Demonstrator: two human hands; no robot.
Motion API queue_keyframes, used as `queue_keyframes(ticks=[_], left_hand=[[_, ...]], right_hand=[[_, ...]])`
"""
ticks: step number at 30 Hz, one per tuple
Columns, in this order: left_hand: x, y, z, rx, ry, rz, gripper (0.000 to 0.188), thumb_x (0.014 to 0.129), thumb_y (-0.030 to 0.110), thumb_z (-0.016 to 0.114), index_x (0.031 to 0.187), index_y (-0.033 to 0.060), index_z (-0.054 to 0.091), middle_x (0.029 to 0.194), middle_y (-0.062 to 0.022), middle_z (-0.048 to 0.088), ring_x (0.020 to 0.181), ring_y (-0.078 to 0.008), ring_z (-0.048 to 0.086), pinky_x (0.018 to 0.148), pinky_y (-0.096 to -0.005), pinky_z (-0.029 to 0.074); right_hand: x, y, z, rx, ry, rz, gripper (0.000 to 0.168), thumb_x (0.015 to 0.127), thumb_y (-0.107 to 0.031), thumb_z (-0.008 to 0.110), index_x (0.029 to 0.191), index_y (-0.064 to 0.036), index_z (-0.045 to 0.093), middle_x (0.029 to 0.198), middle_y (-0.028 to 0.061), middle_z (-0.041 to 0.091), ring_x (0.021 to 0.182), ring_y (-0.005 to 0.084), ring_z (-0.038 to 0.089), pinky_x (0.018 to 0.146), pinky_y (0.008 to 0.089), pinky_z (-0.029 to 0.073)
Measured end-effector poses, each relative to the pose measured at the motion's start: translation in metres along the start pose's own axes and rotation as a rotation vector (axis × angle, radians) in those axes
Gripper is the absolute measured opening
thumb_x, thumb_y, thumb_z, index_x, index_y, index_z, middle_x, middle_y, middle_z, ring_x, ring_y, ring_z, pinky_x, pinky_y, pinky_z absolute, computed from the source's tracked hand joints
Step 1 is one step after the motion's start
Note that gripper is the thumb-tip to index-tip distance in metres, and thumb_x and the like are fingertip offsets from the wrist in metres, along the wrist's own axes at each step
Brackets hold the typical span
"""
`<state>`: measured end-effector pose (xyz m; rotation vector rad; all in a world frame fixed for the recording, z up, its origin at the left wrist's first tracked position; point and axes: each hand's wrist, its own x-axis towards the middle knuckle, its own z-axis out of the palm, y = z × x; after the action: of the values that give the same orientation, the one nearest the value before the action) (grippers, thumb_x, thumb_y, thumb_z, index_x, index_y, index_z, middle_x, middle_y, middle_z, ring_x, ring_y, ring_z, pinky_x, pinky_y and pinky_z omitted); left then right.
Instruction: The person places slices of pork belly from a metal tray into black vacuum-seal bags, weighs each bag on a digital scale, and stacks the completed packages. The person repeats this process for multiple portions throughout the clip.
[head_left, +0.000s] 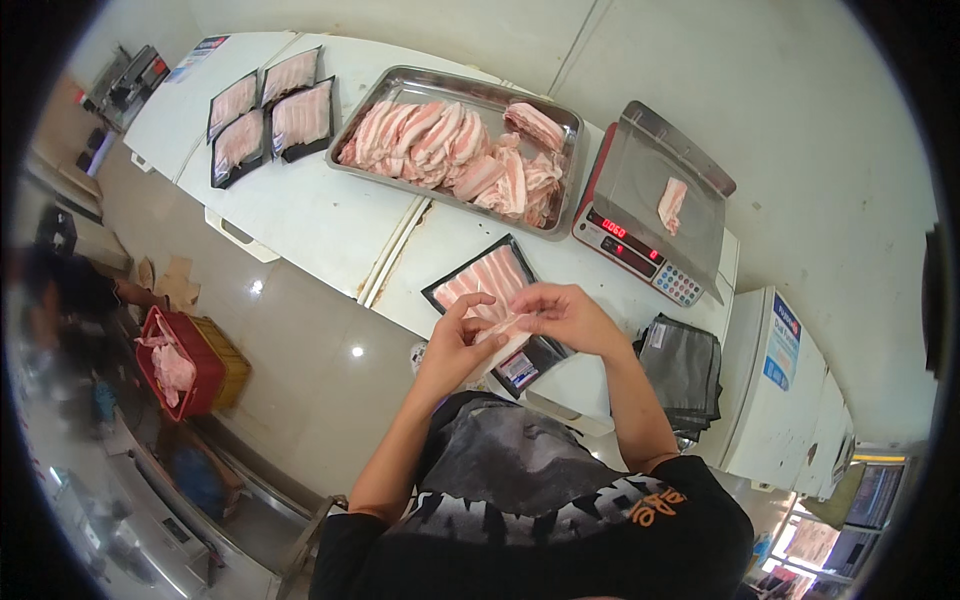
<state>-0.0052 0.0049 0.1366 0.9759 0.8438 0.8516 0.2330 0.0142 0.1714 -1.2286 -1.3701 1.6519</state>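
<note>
My left hand (459, 341) and my right hand (574, 319) both grip a slice of pork belly (504, 336) between thumb and fingers. They hold it above a black-backed plastic pouch (525, 259). Slices of pork belly (487, 277) lie side by side in the pouch's upper part. The pouch's lower end bears a printed label (517, 370) and is partly covered by my hands and the held slice. Beyond the pouch stands a steel tray (450, 196) heaped with pork belly slices (427, 142).
A digital scale (626, 244) with one pork slice (672, 204) on its pan stands right of the tray. Stacked black pouches (679, 371) lie nearer. Several filled packs (304, 120) rest on the white chest freezer (300, 217). On the floor are meat-filled crates (196, 367), near another person (82, 289).
</note>
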Motion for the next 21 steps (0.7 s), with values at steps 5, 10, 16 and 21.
queue_keyframes(ticks=[5,10,16,21], left_hand=[[0.003,-0.009,0.012,0.329,-0.041,0.065,0.034,0.091,0.005,0.084,0.113,0.0054,0.058,0.095,-0.0050,0.075,0.083,-0.0063,0.064,0.070,-0.0225,0.048],[-0.014,-0.019,0.025,0.428,-0.081,0.104,0.026,0.089,0.007,0.086,0.108,0.0024,0.069,0.093,-0.0034,0.075,0.077,-0.0063,0.060,0.066,-0.0269,0.048],[-0.031,-0.032,0.048,0.609,-0.028,0.285,0.024,0.089,0.001,0.082,0.113,0.0011,0.079,0.094,-0.0087,0.075,0.081,-0.0162,0.070,0.069,-0.0326,0.054],[-0.029,-0.039,0.067,0.986,0.030,0.586,0.034,0.085,0.004,0.083,0.119,0.0036,0.079,0.090,-0.0150,0.072,0.080,-0.0312,0.069,0.070,-0.0392,0.055]], right_hand=[[-0.026,0.027,-0.002,-0.044,0.073,0.003,0.011,0.095,0.001,0.078,0.106,0.003,0.077,0.095,0.0045,0.072,0.085,0.0093,0.067,0.076,0.0244,0.054],[-0.052,0.045,-0.013,-0.014,0.114,-0.008,0.015,0.096,0.001,0.077,0.111,0.004,0.079,0.095,0.0059,0.073,0.083,0.0102,0.068,0.073,0.0254,0.054],[-0.084,0.058,-0.016,-0.039,0.137,0.000,0.023,0.098,-0.002,0.075,0.120,0.003,0.078,0.095,0.0075,0.074,0.081,0.0118,0.069,0.072,0.0282,0.055],[-0.099,0.073,-0.016,-0.137,0.255,-0.111,0.030,0.096,-0.010,0.079,0.124,0.001,0.077,0.091,0.0093,0.074,0.078,0.0121,0.064,0.071,0.0302,0.052]])
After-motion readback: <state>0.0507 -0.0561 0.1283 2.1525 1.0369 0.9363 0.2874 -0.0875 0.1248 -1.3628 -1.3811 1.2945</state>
